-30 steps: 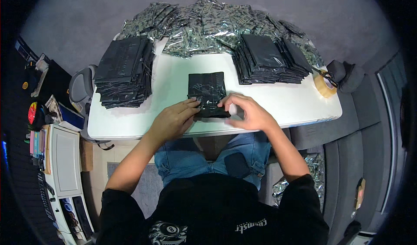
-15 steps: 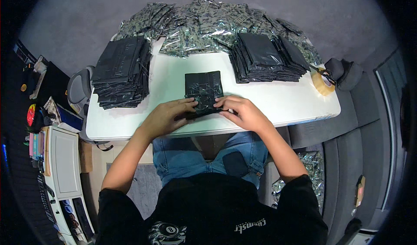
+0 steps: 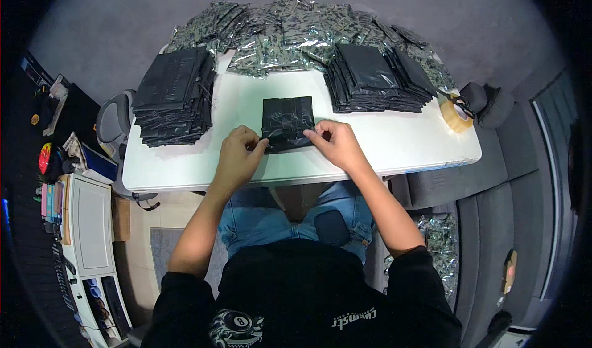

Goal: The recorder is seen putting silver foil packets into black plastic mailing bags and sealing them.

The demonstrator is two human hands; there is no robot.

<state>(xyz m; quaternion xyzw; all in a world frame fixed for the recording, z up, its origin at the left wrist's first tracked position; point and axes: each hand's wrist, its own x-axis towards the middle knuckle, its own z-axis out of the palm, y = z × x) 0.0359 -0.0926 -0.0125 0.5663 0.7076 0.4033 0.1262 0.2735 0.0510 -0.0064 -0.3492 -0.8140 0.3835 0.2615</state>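
Note:
A black plastic mailing bag (image 3: 287, 115), folded into a small rectangle, lies on the white table (image 3: 240, 107) near its front edge. My left hand (image 3: 239, 154) pinches the lower left edge between thumb and fingers. On the opposite side, my right hand (image 3: 337, 144) has its thumb and fingertips closed on the right edge. Creases and glossy wrinkles run across the bag's near half. Whatever is inside it is hidden.
A tall stack of black bags (image 3: 174, 95) stands at the left, another stack (image 3: 368, 80) at the right. Clear-wrapped camouflage packets (image 3: 302, 27) cover the far edge. A tape roll (image 3: 455, 117) with scissors (image 3: 459, 103) sits at the right end. A sofa (image 3: 475, 178) adjoins the table.
My left hand has shifted from lying over the bag to its left edge. My right hand has drawn up slightly along the right edge. The bag's near part looks flatter.

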